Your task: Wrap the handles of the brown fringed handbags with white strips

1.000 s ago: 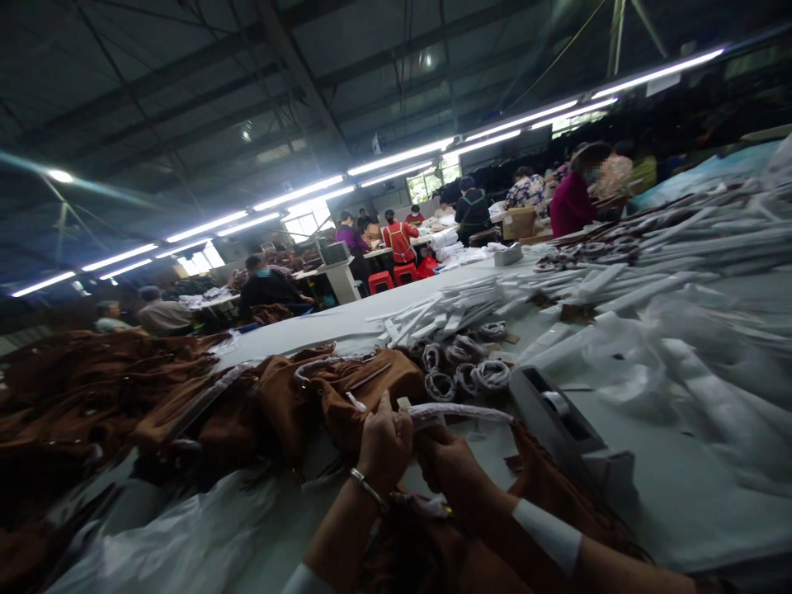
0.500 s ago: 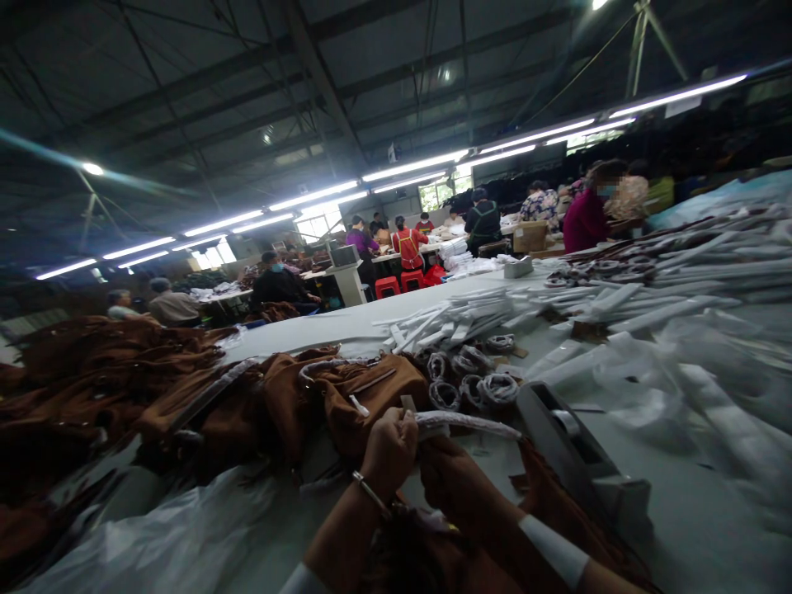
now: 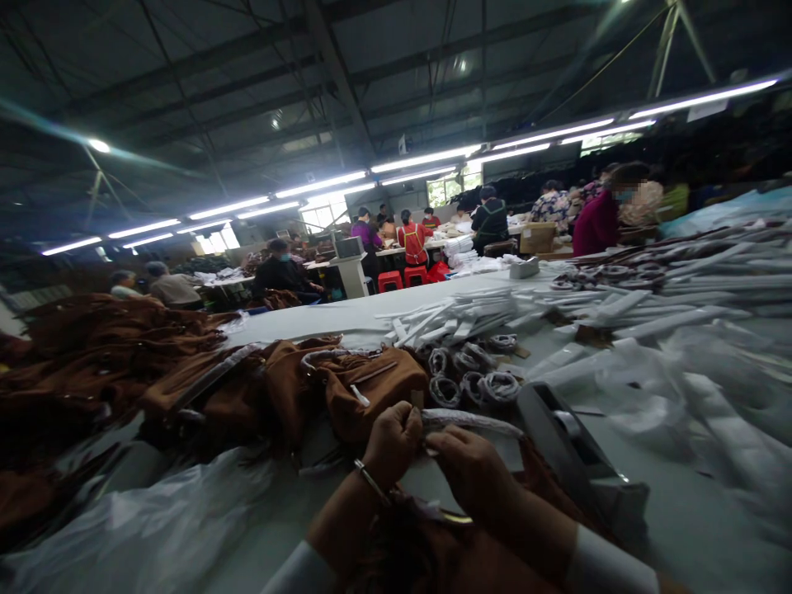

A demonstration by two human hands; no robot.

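Bag (image 3: 426, 536) of soft brown material, dim and crumpled, sits left of the tape dispenser (image 3: 572, 445), its body low between the forearms and partly hidden by them. Its handle (image 3: 476, 419) makes a shallow arch, wrapped in pale, wrinkled, slightly shiny plastic, and its far end meets brown material close beside the dispenser. A curved, gold-coloured edge glints on the body, and a small drab tab (image 3: 417, 400) stands up by the handle's near end.

The left hand (image 3: 393, 441), farther left of the dispenser, grips that near end between thumb and fingers. The right hand (image 3: 476, 474), nearer the dispenser, has thumb and fingertips drawn together just beside the handle; it is too dark there to say whether they pinch anything.

Wrapped coils (image 3: 498, 388) lie just left of the dispenser, another brown bag (image 3: 387, 396) beyond them, and clear plastic (image 3: 656, 379) to its right.
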